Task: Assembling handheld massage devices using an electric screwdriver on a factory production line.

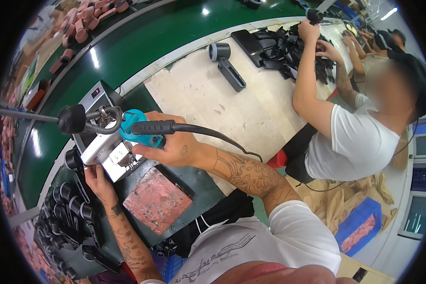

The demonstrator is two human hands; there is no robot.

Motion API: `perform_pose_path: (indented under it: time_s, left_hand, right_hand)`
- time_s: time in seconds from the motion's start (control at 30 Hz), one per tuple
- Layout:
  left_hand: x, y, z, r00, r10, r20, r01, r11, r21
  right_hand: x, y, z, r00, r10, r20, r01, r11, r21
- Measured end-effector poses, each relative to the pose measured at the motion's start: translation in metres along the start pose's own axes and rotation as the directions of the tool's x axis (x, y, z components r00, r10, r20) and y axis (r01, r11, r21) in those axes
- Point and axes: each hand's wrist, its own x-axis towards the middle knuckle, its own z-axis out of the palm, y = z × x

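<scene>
One long green conveyor belt (184, 23) is seen along the far side of the dark green table (206, 189), on whose left part black round-headed housings (73, 204) are heaped. A silver metal fixture (95, 150) is set on the table, and a mottled pink slab (157, 199) is laid on the person's side of it. Above the fixture, a teal electric screwdriver (128, 130) is gripped in the right hand (173, 146). The left hand (98, 182) is held at the fixture's lower left edge, beside one black handle housing (80, 187); whether anything is pinched by it cannot be told. A screw-driving step is judged to be in hand, though the screwdriver's tip is hidden. Next, steady downward pressure seems to be called for, with the fixture braced.
</scene>
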Motion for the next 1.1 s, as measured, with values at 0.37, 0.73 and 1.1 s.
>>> perform_pose_path:
  time_s: [0.37, 0.73, 1.1]
  left_hand:
    - [0.004, 0.001, 0.007, 0.998, 0.065, 0.005, -0.065, 0.996, 0.058]
    - [0.008, -0.008, 0.003, 0.965, 0.255, -0.061, -0.242, 0.956, 0.166]
    - [0.008, 0.001, -0.002, 0.957, 0.281, -0.077, -0.270, 0.954, 0.129]
  right_hand:
    - [0.001, 0.000, -0.002, 1.000, 0.020, 0.008, -0.019, 0.998, -0.062]
    - [-0.001, -0.010, -0.003, 0.999, 0.010, -0.038, -0.015, 0.987, -0.160]
    - [0.004, -0.023, -0.001, 0.998, 0.017, -0.064, -0.022, 0.997, -0.072]
